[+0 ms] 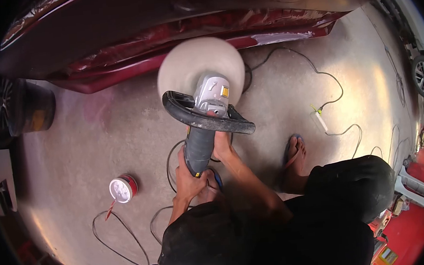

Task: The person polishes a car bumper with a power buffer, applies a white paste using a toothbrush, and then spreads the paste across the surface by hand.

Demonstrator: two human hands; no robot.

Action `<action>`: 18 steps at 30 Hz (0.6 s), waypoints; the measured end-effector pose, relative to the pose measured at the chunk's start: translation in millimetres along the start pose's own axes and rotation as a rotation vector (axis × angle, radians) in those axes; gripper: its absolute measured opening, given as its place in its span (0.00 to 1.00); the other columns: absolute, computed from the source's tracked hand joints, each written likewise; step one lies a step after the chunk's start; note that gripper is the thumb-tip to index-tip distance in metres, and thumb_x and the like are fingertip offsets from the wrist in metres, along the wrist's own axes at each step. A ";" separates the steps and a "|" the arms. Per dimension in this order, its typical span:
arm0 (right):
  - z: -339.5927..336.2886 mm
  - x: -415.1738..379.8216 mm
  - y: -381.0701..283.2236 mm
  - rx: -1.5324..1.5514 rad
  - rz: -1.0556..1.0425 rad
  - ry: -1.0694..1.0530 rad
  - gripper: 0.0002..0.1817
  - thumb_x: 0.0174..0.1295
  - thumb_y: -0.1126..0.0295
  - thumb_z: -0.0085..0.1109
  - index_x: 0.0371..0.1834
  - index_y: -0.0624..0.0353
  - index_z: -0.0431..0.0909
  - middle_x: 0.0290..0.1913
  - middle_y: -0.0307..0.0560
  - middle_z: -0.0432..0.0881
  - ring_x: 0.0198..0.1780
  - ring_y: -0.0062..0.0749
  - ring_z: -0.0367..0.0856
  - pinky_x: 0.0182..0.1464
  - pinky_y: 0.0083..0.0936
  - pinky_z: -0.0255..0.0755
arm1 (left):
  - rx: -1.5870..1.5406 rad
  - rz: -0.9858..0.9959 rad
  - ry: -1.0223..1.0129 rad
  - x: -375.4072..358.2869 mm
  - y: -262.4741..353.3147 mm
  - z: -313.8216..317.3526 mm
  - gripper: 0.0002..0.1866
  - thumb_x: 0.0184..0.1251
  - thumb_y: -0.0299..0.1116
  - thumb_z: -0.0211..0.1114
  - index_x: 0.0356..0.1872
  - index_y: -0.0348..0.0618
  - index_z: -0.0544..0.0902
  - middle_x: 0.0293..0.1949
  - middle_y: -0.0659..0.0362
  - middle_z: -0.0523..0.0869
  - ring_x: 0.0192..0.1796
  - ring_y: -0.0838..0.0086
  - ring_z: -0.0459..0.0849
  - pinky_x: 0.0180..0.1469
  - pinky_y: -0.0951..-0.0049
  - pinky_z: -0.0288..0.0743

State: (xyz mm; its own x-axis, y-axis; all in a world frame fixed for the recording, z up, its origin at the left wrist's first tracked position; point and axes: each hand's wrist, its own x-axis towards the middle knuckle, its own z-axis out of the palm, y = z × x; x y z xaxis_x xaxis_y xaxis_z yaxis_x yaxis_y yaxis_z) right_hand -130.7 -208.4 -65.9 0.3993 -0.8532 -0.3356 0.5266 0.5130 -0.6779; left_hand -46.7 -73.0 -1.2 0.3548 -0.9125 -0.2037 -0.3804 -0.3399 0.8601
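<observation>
The rotary polisher (201,148) is in both hands of the person, in front of the knees and above the concrete floor (84,152). The left hand (190,180) is clamped on the rear end of its dark barrel. The right hand (222,144) is clamped on the right side of the same barrel, just below the black loop handle (201,119); the barrel hides part of its fingers. The round pale pad (179,68) sits at the far end of the polisher and looks blurred. Beyond the polisher there is a dark red car body panel (112,73); the pad overlaps its lower edge in the view, but I cannot tell whether they touch. To the left of the polisher, nearer to the person, an open red tin (122,189) contains white paste (120,190). Farther left stands a black bucket (40,106). To the right of the polisher, a black cable (335,79) lies on the floor.
</observation>
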 end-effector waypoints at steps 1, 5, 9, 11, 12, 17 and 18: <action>7.1 -5.0 -34.4 0.035 0.024 -0.031 0.28 0.78 0.44 0.51 0.57 0.61 0.80 0.44 0.49 0.88 0.43 0.37 0.89 0.46 0.32 0.84 | -0.038 -0.022 -0.054 9.5 8.2 6.1 0.48 0.54 0.23 0.69 0.78 0.42 0.56 0.50 0.30 0.87 0.55 0.34 0.87 0.58 0.50 0.81; 7.9 0.3 -90.7 0.025 -0.073 0.109 0.26 0.79 0.47 0.48 0.58 0.61 0.79 0.45 0.51 0.87 0.39 0.38 0.88 0.42 0.34 0.85 | -0.071 -0.024 -0.194 35.5 40.3 20.4 0.49 0.55 0.23 0.69 0.78 0.43 0.54 0.48 0.28 0.86 0.55 0.31 0.85 0.57 0.46 0.81; -0.4 6.1 -85.7 -0.030 -0.077 0.140 0.24 0.78 0.50 0.50 0.58 0.61 0.79 0.44 0.49 0.87 0.38 0.36 0.88 0.41 0.32 0.85 | -0.136 0.015 -0.146 36.6 37.4 27.2 0.47 0.54 0.23 0.68 0.77 0.42 0.57 0.49 0.31 0.86 0.55 0.35 0.86 0.58 0.50 0.80; 4.9 7.2 -54.9 -0.123 -0.137 0.242 0.22 0.76 0.52 0.56 0.56 0.60 0.80 0.44 0.47 0.87 0.39 0.32 0.87 0.42 0.30 0.84 | -0.156 0.002 -0.087 22.5 21.7 21.0 0.45 0.52 0.24 0.68 0.75 0.40 0.60 0.48 0.37 0.87 0.54 0.40 0.88 0.60 0.54 0.78; 19.9 1.3 -47.9 -0.171 -0.156 0.250 0.20 0.74 0.54 0.62 0.56 0.60 0.81 0.44 0.45 0.87 0.40 0.29 0.86 0.43 0.27 0.82 | -0.134 0.007 -0.052 15.8 12.9 15.4 0.45 0.52 0.23 0.68 0.75 0.40 0.60 0.50 0.38 0.86 0.56 0.43 0.88 0.60 0.55 0.78; 94.6 -20.4 -2.9 -0.504 -0.074 0.050 0.27 0.64 0.54 0.76 0.56 0.63 0.82 0.44 0.43 0.89 0.46 0.26 0.86 0.50 0.28 0.79 | -0.099 -0.138 0.141 -36.4 -75.7 -14.9 0.40 0.51 0.21 0.69 0.70 0.38 0.64 0.45 0.51 0.84 0.48 0.60 0.86 0.55 0.60 0.80; 106.0 -17.5 11.3 -0.511 -0.049 0.004 0.28 0.63 0.53 0.77 0.56 0.64 0.82 0.46 0.45 0.89 0.48 0.27 0.86 0.51 0.29 0.79 | -0.108 -0.199 0.161 -43.8 -92.0 -21.8 0.38 0.52 0.20 0.68 0.68 0.38 0.65 0.42 0.53 0.84 0.43 0.63 0.85 0.50 0.62 0.81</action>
State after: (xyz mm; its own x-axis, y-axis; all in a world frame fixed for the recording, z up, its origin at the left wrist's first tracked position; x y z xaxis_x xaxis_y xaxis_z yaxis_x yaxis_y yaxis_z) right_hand -52.2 -177.7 1.7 0.3799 -0.8760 -0.2970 0.1101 0.3616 -0.9258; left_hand -8.6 3.2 -61.2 0.5480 -0.7793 -0.3040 -0.1991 -0.4745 0.8575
